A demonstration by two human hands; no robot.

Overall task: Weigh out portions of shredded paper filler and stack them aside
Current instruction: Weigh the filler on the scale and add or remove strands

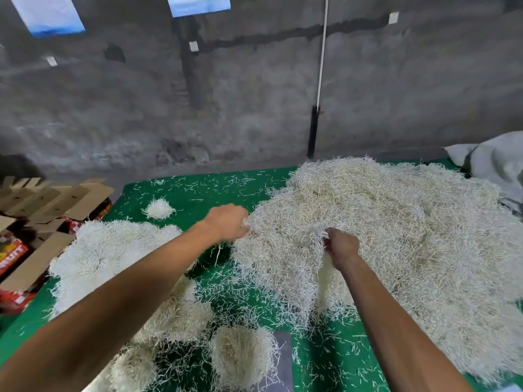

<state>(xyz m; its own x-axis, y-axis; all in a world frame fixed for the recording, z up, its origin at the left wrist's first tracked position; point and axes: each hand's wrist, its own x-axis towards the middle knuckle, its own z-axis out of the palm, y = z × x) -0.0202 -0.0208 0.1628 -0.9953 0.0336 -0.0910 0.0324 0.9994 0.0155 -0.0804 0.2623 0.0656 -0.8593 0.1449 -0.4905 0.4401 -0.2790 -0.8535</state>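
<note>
The green table (198,190) filled the lower part of the view, strewn with loose strands. Most of its right half lay under the big heap of shredded paper filler (396,236), a broad mound with no clear long axis, sloping down toward the person and reaching from the far edge to the near right corner. On the left side sat the stacked portions (113,250), a lower white mass of rounded clumps running from mid-table toward the near edge. Flattened cardboard boxes (42,210) lay beyond the table's left edge, and a grey sack (498,162) stood at the far right.

Near the bottom edge, a round portion (240,357) rested partly on the grey scale platform (284,360), of which only a strip showed. A small tuft (159,208) sat alone, well apart, toward the far left.

The left hand (226,223) reached into the heap's left edge, its fingers curled into the strands and mostly hidden by them. The right hand (341,247) was clenched round a bunch of strands at the heap's near slope, knuckles up, the gripped strands hanging down below it.
</note>
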